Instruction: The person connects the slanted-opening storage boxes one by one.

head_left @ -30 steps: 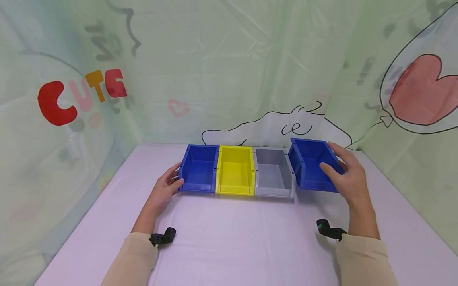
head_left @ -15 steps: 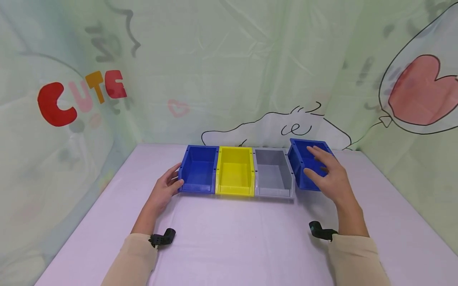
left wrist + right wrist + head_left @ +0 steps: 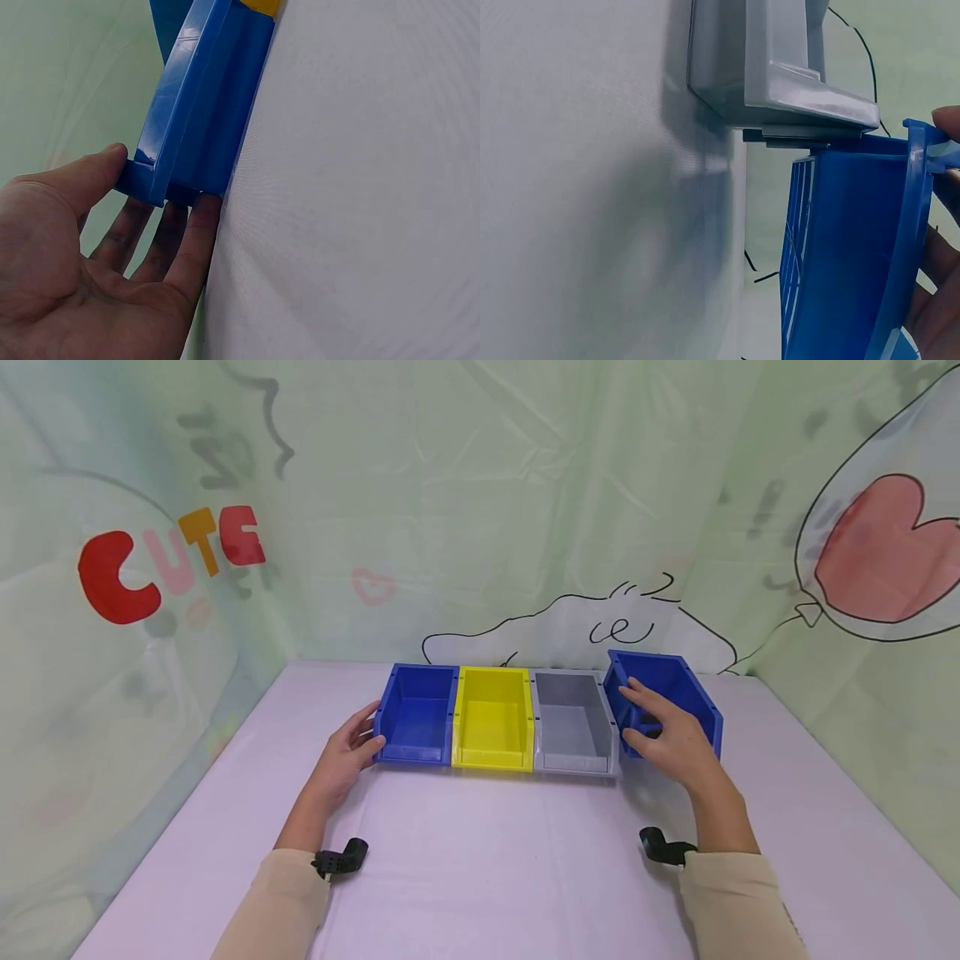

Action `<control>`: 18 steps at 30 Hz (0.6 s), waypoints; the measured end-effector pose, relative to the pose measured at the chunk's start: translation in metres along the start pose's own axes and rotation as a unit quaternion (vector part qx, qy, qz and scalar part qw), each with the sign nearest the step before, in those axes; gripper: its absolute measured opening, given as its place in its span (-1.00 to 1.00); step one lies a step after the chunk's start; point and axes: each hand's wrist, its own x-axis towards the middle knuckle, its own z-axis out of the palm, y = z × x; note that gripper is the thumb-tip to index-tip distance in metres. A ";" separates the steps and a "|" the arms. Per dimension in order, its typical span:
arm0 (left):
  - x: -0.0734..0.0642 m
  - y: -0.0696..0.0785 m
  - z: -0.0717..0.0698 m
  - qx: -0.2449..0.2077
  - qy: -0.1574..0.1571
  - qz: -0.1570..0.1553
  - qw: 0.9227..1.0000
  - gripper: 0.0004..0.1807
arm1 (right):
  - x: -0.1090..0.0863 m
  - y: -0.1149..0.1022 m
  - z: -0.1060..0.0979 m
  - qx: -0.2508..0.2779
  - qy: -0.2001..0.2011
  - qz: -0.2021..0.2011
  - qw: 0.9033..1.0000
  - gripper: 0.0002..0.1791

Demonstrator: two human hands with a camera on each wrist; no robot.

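Observation:
Blue (image 3: 415,718), yellow (image 3: 495,718) and grey (image 3: 573,727) storage bins stand side by side in a row, all facing me. My left hand (image 3: 347,756) rests against the left blue bin, its thumb at the front corner and fingertips low along the side wall (image 3: 217,135). At the right end, a second blue bin (image 3: 693,714) sits higher than the grey one, its ribbed underside above the table in the right wrist view. My right hand (image 3: 675,747) holds this raised bin (image 3: 855,247) near its left front corner, fingers over the rim.
A white cloth covers the table (image 3: 480,860). Green printed curtains (image 3: 480,510) enclose its back and sides, and the back one hangs close behind the bins. The raised bin casts a shadow on the cloth.
My right hand has let go of the raised blue bin's right side, crossed left over it and taken hold near its left front corner. The bins and my left hand stay in place.

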 end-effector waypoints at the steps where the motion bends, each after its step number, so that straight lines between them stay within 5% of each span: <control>1: 0.000 0.000 0.000 0.000 0.000 -0.001 1.000 -0.30 | 0.000 0.000 0.000 0.000 0.000 0.000 1.000 -0.27; 18: 0.000 -0.001 0.000 -0.005 -0.008 0.008 1.000 -0.29 | 0.000 -0.003 0.002 -0.034 -0.023 -0.009 0.999 -0.23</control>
